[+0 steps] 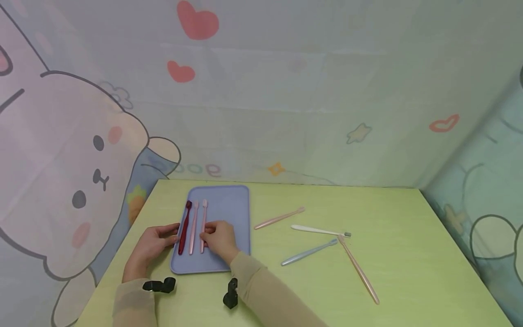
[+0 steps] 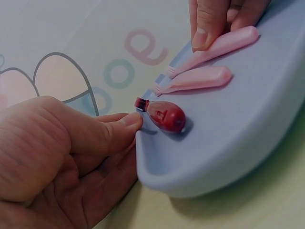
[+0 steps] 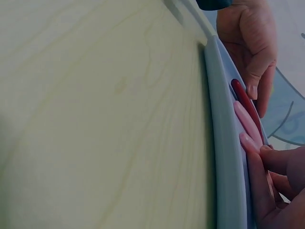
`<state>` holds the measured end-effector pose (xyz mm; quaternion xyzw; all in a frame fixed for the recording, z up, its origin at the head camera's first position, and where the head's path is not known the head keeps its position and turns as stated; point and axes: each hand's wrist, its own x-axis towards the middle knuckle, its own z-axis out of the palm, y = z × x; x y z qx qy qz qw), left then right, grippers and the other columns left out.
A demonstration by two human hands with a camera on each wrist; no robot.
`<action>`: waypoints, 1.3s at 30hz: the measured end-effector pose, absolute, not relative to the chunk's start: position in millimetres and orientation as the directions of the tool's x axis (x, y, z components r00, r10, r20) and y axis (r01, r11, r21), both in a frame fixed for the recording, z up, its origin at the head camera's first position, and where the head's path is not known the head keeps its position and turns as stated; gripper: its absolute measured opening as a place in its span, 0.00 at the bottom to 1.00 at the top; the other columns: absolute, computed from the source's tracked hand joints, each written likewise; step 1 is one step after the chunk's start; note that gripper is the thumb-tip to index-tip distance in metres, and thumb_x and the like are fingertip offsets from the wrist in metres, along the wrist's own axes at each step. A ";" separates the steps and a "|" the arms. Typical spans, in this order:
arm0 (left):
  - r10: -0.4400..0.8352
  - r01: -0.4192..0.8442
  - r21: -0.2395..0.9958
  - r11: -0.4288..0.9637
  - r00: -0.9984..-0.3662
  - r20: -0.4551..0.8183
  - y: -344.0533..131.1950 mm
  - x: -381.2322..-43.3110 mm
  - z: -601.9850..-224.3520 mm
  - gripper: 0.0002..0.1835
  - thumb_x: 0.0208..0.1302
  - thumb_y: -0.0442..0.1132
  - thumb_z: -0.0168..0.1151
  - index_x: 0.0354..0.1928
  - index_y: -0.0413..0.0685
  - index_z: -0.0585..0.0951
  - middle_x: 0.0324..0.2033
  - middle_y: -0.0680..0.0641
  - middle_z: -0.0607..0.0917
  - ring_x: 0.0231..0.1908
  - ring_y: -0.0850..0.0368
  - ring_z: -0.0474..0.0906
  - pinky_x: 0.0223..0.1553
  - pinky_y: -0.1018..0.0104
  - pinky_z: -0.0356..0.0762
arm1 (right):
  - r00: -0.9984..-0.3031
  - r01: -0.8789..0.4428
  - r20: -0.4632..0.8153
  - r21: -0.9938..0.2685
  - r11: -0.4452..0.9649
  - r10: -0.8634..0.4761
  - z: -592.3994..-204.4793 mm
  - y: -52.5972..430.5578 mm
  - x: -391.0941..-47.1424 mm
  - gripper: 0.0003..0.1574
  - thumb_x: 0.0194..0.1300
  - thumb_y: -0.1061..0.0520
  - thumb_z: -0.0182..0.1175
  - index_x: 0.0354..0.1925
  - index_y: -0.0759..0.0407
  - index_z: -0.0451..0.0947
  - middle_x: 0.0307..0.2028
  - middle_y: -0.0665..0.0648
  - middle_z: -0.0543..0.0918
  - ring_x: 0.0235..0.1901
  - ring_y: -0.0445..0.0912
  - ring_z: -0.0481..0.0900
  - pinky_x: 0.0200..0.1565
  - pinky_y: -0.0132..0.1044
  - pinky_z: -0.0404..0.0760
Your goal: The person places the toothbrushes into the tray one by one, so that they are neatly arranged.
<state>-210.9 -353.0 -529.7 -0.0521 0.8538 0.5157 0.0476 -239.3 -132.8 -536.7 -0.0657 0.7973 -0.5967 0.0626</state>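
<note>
The left hand (image 1: 151,245) pinched the left edge of the tray (image 1: 229,204) between thumb and fingers. The right hand (image 1: 220,237) had thumb and fingers closed on the held brush (image 1: 204,213), a pink one, in the tray, head pointing away from the person. Left of it, apart, lay a second pink brush (image 1: 194,229), then the red brush (image 1: 184,229) nearest the rim. Four loose brushes, including a white brush (image 1: 312,229) and a blue brush (image 1: 306,253), lay right of the tray.
</note>
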 end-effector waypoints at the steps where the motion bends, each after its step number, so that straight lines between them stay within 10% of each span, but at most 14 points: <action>1: -0.040 -0.139 0.873 0.467 -0.990 -0.136 -353.0 -210.7 -529.7 0.27 0.74 0.31 0.67 0.71 0.30 0.76 0.62 0.29 0.83 0.62 0.41 0.80 0.47 0.77 0.82 | -0.983 -0.032 -0.020 -0.960 0.279 -0.182 -536.3 -132.3 -238.7 0.16 0.65 0.69 0.73 0.52 0.71 0.88 0.29 0.48 0.84 0.24 0.38 0.85 0.27 0.28 0.85; 14: -0.035 -0.131 0.863 0.488 -0.991 -0.130 -352.7 -209.9 -528.7 0.27 0.74 0.31 0.67 0.71 0.30 0.76 0.62 0.29 0.83 0.63 0.39 0.79 0.48 0.77 0.82 | -0.973 -0.031 -0.027 -0.970 0.243 -0.230 -533.0 -126.3 -236.9 0.18 0.67 0.70 0.72 0.54 0.73 0.87 0.29 0.50 0.86 0.26 0.41 0.87 0.29 0.29 0.86; 22: -0.039 -0.141 0.846 0.515 -0.989 -0.141 -353.2 -210.8 -529.2 0.27 0.74 0.33 0.67 0.72 0.32 0.76 0.63 0.31 0.83 0.66 0.37 0.76 0.61 0.57 0.82 | -0.974 0.002 -0.056 -0.971 0.240 -0.218 -539.8 -126.4 -240.6 0.18 0.66 0.68 0.73 0.54 0.71 0.87 0.30 0.49 0.86 0.24 0.39 0.86 0.29 0.29 0.86; 30: -0.026 -0.113 0.861 0.496 -0.993 -0.115 -354.0 -213.3 -527.0 0.27 0.74 0.31 0.67 0.72 0.30 0.76 0.62 0.29 0.83 0.63 0.41 0.79 0.47 0.78 0.81 | -0.970 0.041 -0.083 -0.982 0.183 -0.230 -531.5 -116.4 -240.7 0.22 0.67 0.65 0.74 0.57 0.72 0.85 0.35 0.52 0.89 0.28 0.42 0.88 0.33 0.32 0.88; 39: -0.023 -0.118 0.858 0.500 -0.992 -0.123 -355.8 -212.2 -532.0 0.27 0.74 0.31 0.67 0.72 0.30 0.76 0.62 0.29 0.83 0.64 0.38 0.77 0.47 0.77 0.82 | -0.924 0.128 -0.126 -0.992 0.017 -0.360 -516.9 -68.3 -233.8 0.26 0.70 0.65 0.69 0.63 0.73 0.81 0.46 0.59 0.89 0.44 0.45 0.87 0.51 0.39 0.88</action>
